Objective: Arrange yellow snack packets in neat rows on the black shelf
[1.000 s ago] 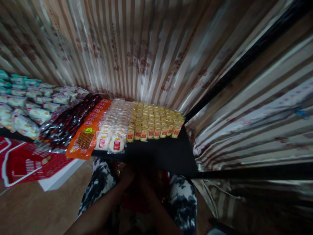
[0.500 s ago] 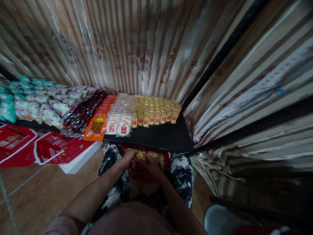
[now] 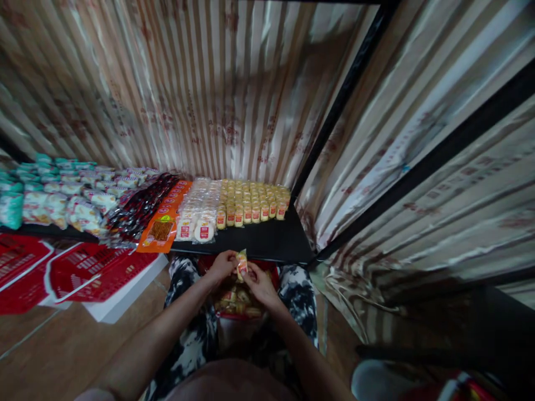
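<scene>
Between my two hands is a small yellow wrapped snack (image 3: 242,264), held upright above a red container. My left hand (image 3: 224,264) pinches its left side, and my right hand (image 3: 258,280) grips it from the lower right. Below them, the red container (image 3: 273,277) sits between my knees with more wrapped snacks (image 3: 236,303) inside. Just beyond my hands, rows of matching yellow snack packs (image 3: 253,203) stand on a black shelf (image 3: 259,241), beside round white wrapped crackers (image 3: 204,230).
Left along the shelf lie an orange snack packet (image 3: 161,231), dark shiny packets (image 3: 136,209) and white and teal wrapped packs (image 3: 54,195). Red printed cartons (image 3: 83,273) rest on the floor at left. A striped curtain (image 3: 234,100) hangs behind, with black frame bars (image 3: 346,100) at right.
My hands have come up out of the red container, and a yellow wrapped snack now shows between them. The view has shifted, so the shelf appears slightly lower and further left.
</scene>
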A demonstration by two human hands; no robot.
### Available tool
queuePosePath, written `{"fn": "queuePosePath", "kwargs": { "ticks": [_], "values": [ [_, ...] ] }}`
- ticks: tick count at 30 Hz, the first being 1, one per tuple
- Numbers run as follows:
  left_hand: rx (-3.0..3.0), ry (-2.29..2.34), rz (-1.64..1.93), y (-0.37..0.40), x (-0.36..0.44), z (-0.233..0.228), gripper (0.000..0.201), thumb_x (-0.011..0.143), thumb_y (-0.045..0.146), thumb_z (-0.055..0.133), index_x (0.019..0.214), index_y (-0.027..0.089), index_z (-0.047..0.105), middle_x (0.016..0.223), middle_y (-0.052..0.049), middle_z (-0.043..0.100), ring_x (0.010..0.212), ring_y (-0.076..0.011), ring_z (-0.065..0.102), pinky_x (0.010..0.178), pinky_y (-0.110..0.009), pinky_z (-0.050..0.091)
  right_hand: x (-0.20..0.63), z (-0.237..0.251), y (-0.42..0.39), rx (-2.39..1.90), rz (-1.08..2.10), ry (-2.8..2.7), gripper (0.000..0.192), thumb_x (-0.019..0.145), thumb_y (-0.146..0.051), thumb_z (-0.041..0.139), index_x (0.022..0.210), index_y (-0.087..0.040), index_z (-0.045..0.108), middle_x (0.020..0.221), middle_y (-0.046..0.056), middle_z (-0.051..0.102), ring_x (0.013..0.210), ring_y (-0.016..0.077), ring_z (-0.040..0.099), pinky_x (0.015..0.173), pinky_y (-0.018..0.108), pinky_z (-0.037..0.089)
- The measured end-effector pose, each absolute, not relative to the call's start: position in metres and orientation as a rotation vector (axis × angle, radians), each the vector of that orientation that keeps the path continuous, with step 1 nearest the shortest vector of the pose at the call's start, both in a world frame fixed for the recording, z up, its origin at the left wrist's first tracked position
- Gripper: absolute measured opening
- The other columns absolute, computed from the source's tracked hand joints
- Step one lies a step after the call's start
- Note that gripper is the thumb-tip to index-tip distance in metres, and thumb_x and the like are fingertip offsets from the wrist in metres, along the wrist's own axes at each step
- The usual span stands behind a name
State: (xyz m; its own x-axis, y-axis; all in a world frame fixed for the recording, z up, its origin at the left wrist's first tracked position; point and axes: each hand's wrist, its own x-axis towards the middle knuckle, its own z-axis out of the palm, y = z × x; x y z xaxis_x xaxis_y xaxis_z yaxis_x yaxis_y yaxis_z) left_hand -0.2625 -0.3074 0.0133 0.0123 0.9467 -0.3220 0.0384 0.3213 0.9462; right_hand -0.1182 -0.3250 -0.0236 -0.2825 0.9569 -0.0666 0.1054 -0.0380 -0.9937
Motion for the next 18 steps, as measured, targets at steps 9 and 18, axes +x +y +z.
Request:
{"fn": "queuePosePath", "kwargs": {
  "ticks": [9,18],
  "values": [
    [1.340,1.343,0.929,-0.269,-0.214,0.039,0.024,0.076,0.018,0.056,0.099,0.014,0.062,0.074,0.000,0.062,0.056,-0.0075,0.053,0.056,-0.019,0.045,-0.072,-0.004,-0.291,-1.267,1.091,-1.351,0.033,0.073,-0.038,0.060,0.102,-0.022,0.062,0.093,0.005,0.070,0.081,0.0198,0.067,0.076,0.034,0.054],
    [1.424,1.463,0.999,-0.216,-0.148,0.042,0.032,0.077,0.018,0.059,0.108,0.018,0.057,0.106,-0.006,0.064,0.078,-0.0123,0.062,0.081,-0.028,0.050,-0.023,-0.003,-0.228,-1.322,0.931,-1.197,0.040,0.065,-0.041,0.061,0.098,-0.018,0.062,0.093,0.008,0.069,0.086,0.0213,0.065,0.083,0.037,0.051]
  ]
}}
